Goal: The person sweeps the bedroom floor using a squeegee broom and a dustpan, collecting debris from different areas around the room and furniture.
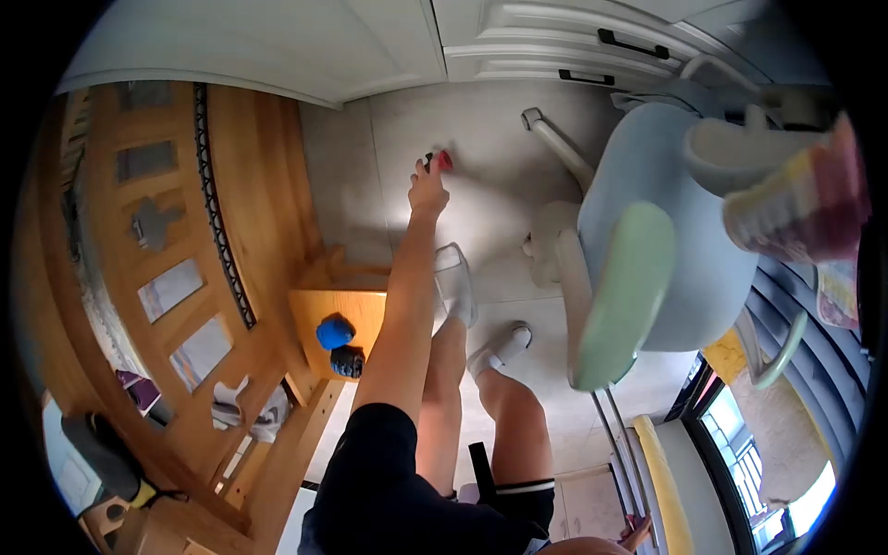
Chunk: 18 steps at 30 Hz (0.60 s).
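Observation:
My left hand [427,192] reaches far forward over the grey tiled floor, its fingers closed on a small black and red object [445,160]. The object's red end sticks out past the fingertips; the rest is partly covered. At the lower right, near the frame's bottom, my right hand [635,531] is wrapped round thin metal rails [624,453]. Part of that hand is hidden. A slipper is on each foot, the left one [453,277] just below my left hand and the right one [511,344] further back.
A wooden bed frame [259,185] fills the left, with a wooden step [310,310] bearing blue [335,331] and dark bundles [347,362]. White drawers [536,42] stand ahead. A light blue chair [684,268] with a green armrest [629,296] and a pale leg [564,153] stands right.

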Motion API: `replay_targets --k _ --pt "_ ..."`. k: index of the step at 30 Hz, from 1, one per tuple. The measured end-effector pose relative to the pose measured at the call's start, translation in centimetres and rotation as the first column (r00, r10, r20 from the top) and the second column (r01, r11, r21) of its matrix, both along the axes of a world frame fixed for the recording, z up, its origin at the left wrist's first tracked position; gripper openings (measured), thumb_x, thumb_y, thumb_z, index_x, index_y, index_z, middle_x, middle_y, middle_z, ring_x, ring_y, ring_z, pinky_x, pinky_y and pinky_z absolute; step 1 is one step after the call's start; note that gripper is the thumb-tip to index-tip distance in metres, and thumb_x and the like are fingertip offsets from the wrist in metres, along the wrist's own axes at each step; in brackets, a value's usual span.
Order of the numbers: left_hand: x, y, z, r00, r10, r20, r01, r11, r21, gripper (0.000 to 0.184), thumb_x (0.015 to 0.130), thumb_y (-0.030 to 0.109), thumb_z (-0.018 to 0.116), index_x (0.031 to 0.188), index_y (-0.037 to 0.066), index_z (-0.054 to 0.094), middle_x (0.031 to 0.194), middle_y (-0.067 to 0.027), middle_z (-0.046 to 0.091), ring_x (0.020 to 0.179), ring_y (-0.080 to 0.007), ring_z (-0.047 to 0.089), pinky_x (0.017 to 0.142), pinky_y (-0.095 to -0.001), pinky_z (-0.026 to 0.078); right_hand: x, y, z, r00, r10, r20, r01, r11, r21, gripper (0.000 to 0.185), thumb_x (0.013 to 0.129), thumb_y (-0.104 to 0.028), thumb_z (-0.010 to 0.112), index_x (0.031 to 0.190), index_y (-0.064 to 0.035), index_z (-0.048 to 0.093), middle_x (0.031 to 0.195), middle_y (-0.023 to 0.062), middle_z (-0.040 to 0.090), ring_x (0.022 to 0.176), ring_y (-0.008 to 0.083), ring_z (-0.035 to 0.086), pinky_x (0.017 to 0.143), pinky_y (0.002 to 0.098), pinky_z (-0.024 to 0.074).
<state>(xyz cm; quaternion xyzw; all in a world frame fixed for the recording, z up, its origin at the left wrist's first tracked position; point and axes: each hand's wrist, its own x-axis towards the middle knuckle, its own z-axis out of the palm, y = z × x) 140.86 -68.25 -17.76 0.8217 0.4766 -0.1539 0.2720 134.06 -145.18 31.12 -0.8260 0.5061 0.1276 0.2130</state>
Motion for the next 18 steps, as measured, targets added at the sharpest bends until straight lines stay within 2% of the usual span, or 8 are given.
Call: replay_targets --k 4,8,9,11,12,14,16,18 --pt "2.2 1.9 -4.4 0.995 -0.099 0.002 0.098 0.994 0.042 0.083 0.065 0.007 0.069 0.133 0.024 0.025 0.137 -0.0097 0.028 0.112 -0.0374 0.045 0.084 -0.0434 0.049 2.5 -0.1 -1.2 1.0 0.011 -0.004 -0.011 1.0 0.022 0.042 0.079 -0.056 0.057 0.081 -0.0144 0.055 0.057 -0.0004 0.054 0.035 0.0075 0.035 0.03 0.0211 0.0223" --pt "2.2 0.3 -11.4 0.988 -0.152 0.031 0.15 0.987 0.064 0.062 0.071 0.017 0.068 0.126 0.02 0.038 0.127 -0.0089 0.043 0.111 -0.0366 0.047 0.082 -0.0453 0.051 3.0 -0.2 -0.9 1.0 0.009 -0.017 -0.009 0.999 0.04 0.043 0.078 -0.057 0.057 0.081 -0.0145 0.056 0.057 -0.0009 0.053 0.035 0.0078 0.035 0.03 0.0212 0.0233" --pt "2.1 -0.7 -10.8 0.993 -0.116 0.023 0.115 0.992 0.061 0.044 0.075 0.021 0.065 0.115 0.017 0.047 0.112 -0.0089 0.055 0.1 -0.0346 0.055 0.077 -0.0425 0.051 2.5 -0.5 -0.7 1.0 -0.005 -0.019 0.006 0.998 0.055 0.043 0.078 -0.057 0.057 0.08 -0.0145 0.056 0.056 -0.0011 0.053 0.035 0.0079 0.035 0.031 0.0213 0.0236" --pt "1.2 -3.7 -10.3 0.97 0.062 0.234 -0.034 0.992 -0.12 0.033 0.078 0.018 0.06 0.108 0.017 0.048 0.104 -0.011 0.057 0.096 -0.0313 0.056 0.07 -0.0435 0.05 0.6 -1.2 -0.1 0.998 -0.065 -0.011 0.066 0.994 0.087 0.043 0.078 -0.058 0.057 0.08 -0.0145 0.056 0.056 -0.0013 0.053 0.035 0.0081 0.036 0.031 0.0214 0.0241" --pt "0.2 -5.5 -10.3 0.906 0.179 0.382 -0.138 0.981 -0.133 0.033 0.077 0.02 0.063 0.105 0.016 0.047 0.088 -0.0117 0.063 0.081 -0.0333 0.062 0.072 -0.0408 0.05 -0.1 -1.7 0.3 0.995 -0.101 -0.006 0.101 0.99 0.104 0.043 0.078 -0.058 0.057 0.08 -0.0145 0.057 0.056 -0.0015 0.053 0.035 0.0082 0.036 0.031 0.0214 0.0244" --pt "-2.6 -7.0 -0.7 0.908 0.301 0.29 -0.235 0.941 -0.242 0.037 0.075 0.018 0.066 0.107 0.013 0.049 0.088 -0.0158 0.062 0.082 -0.0353 0.061 0.071 -0.0426 0.048 -0.6 -0.7 0.6 0.982 -0.189 -0.002 0.189 0.978 0.09 0.038 0.079 -0.051 0.06 0.085 -0.0139 0.059 0.065 0.0008 0.059 0.03 0.0103 0.036 0.027 0.024 0.0232" --pt "-7.2 -8.1 5.8 0.885 0.365 0.289 -0.341 0.931 -0.131 0.036 0.073 0.018 0.068 0.105 0.01 0.052 0.086 -0.0168 0.062 0.08 -0.0363 0.06 0.07 -0.0427 0.048 1.3 4.2 1.6 0.938 -0.254 -0.237 0.303 0.932 0.198 0.04 0.079 -0.055 0.059 0.083 -0.0146 0.058 0.066 -0.0005 0.06 0.034 0.0121 0.042 0.028 0.0257 0.0299" --pt "-11.5 -8.0 13.1 0.754 0.384 0.533 -0.463 0.886 0.017 0.044 0.07 0.022 0.071 0.106 0.007 0.051 0.091 -0.016 0.06 0.083 -0.0338 0.057 0.07 -0.0415 0.047 1.6 0.9 1.1 0.945 -0.246 -0.216 0.299 0.918 0.26 0.036 0.08 -0.055 0.057 0.089 -0.0197 0.058 0.067 -0.0016 0.06 0.041 0.0118 0.049 0.032 0.0271 0.0372"
